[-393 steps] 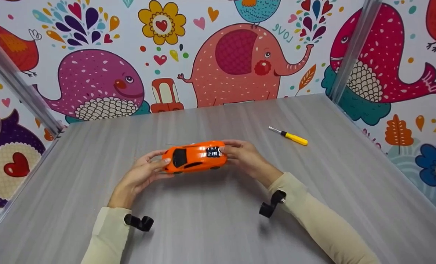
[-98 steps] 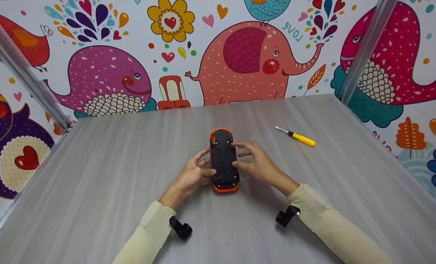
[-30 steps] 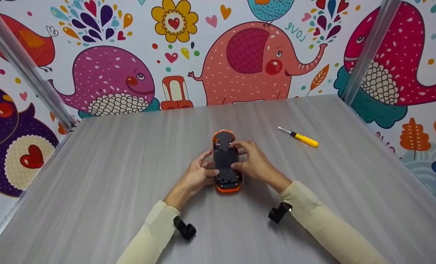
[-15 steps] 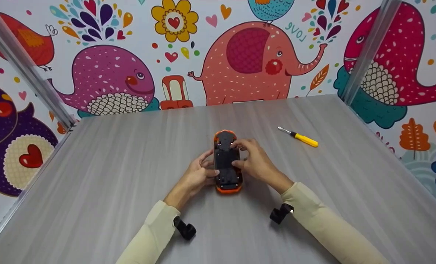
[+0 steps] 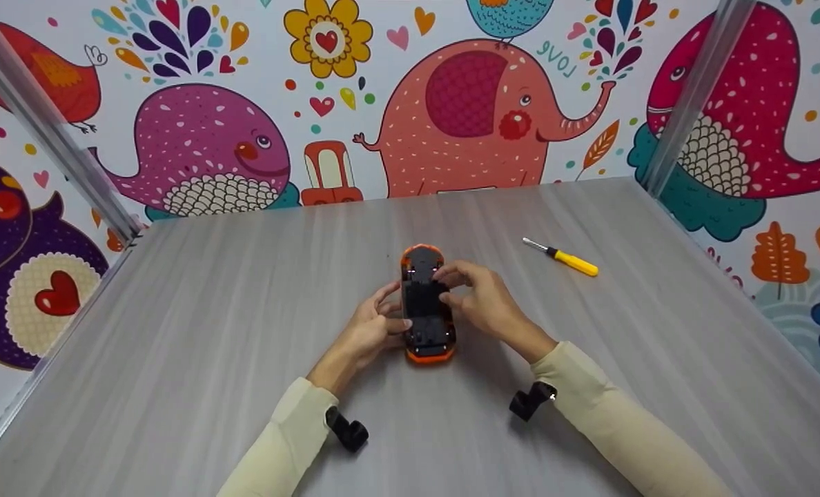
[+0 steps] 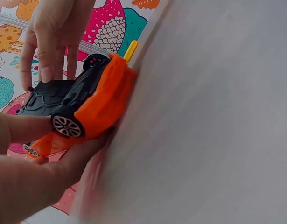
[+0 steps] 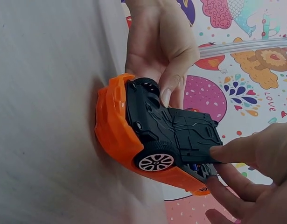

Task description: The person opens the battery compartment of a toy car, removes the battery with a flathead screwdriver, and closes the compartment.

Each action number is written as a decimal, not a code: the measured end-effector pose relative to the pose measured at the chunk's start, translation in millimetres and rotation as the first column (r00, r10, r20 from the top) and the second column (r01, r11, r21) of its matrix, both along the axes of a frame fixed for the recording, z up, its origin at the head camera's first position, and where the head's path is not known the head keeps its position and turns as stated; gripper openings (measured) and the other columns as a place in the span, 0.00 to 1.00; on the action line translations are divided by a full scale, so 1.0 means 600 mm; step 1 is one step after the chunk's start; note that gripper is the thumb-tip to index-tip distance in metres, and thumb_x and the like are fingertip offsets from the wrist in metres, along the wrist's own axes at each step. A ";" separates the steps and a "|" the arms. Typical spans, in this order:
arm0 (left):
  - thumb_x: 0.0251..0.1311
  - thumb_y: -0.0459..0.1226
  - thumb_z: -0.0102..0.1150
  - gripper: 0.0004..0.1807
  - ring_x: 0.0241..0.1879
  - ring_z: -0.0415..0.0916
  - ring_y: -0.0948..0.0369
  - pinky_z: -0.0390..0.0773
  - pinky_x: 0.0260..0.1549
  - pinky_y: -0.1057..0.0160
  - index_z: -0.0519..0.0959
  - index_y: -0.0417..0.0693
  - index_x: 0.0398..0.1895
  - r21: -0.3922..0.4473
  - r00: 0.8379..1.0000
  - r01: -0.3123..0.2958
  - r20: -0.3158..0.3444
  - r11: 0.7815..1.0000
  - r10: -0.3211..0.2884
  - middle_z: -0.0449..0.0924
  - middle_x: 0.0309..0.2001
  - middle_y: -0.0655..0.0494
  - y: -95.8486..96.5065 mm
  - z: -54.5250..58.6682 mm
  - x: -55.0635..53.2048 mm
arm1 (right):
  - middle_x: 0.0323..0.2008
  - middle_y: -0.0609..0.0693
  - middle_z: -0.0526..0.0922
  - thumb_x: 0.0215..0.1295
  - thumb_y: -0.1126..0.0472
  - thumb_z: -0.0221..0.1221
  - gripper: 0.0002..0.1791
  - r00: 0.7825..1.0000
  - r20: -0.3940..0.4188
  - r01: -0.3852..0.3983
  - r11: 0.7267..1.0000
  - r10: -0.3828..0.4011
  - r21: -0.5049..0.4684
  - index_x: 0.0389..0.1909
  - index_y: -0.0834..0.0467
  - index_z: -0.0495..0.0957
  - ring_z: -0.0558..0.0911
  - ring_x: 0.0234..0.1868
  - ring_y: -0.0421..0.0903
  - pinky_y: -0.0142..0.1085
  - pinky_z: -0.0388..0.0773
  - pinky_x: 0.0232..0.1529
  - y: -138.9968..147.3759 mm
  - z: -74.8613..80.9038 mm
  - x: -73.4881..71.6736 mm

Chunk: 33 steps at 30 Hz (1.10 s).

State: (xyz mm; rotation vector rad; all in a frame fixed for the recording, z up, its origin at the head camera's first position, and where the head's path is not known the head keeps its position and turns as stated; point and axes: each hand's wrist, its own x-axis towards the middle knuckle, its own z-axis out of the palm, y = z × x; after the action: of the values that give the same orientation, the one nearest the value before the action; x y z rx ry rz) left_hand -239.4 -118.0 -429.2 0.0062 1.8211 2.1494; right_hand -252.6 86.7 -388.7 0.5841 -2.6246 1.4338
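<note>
An orange toy car (image 5: 429,339) is held upside down at mid-table, its black underside facing up. My left hand (image 5: 362,328) grips its left side, thumb over the edge of the underside and fingers below. My right hand (image 5: 482,300) pinches the flat black bottom cover (image 7: 194,133), thumb on top and fingertips at its edge. In the right wrist view that cover tilts up from the chassis, with a gap and a bit of blue beneath one edge. The left wrist view shows the raised cover (image 6: 52,93) and the car's orange end (image 6: 117,93) close to the tabletop.
A screwdriver (image 5: 562,258) with a yellow handle and metal shaft lies on the table (image 5: 244,290), right of the car and farther back. Printed walls (image 5: 451,124) with metal corner posts (image 5: 693,103) enclose the table's back and sides.
The car was turned from right side up to upside down and set lengthwise. Over the last second, the right thumb rose slightly and the bottom cover tilted up. The left hand stayed put.
</note>
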 end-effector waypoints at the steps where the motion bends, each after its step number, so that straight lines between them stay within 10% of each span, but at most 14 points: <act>1: 0.58 0.17 0.52 0.46 0.51 0.79 0.52 0.82 0.52 0.48 0.51 0.46 0.79 0.000 1.000 0.001 0.000 1.000 -0.001 0.69 0.67 0.34 0.000 0.000 0.000 | 0.42 0.55 0.88 0.59 0.73 0.66 0.15 1.000 0.005 -0.002 1.000 0.002 -0.012 0.46 0.57 0.83 0.85 0.48 0.52 0.51 0.79 0.55 0.000 0.000 0.000; 22: 0.57 0.17 0.51 0.46 0.50 0.80 0.52 0.83 0.51 0.49 0.51 0.47 0.79 -0.010 1.000 0.006 -0.006 1.000 -0.006 0.70 0.66 0.35 0.003 0.001 -0.001 | 0.43 0.59 0.84 0.64 0.74 0.62 0.14 0.997 0.079 -0.005 0.989 0.016 -0.146 0.49 0.60 0.82 0.86 0.42 0.52 0.38 0.83 0.44 0.006 -0.011 -0.013; 33: 0.56 0.17 0.51 0.47 0.49 0.80 0.54 0.83 0.47 0.52 0.51 0.45 0.79 0.003 1.000 -0.004 -0.004 1.000 0.004 0.69 0.67 0.34 0.002 -0.001 0.000 | 0.44 0.59 0.82 0.65 0.73 0.60 0.14 0.985 0.131 0.148 0.933 -0.110 -0.327 0.50 0.64 0.82 0.84 0.37 0.43 0.31 0.84 0.40 0.021 0.002 -0.027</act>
State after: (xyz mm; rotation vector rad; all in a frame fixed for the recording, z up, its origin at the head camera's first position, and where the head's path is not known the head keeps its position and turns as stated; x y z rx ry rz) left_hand -239.7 -116.9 -429.5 0.0069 1.8216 2.1563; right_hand -268.8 99.1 -387.6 0.2939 -2.3565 1.8605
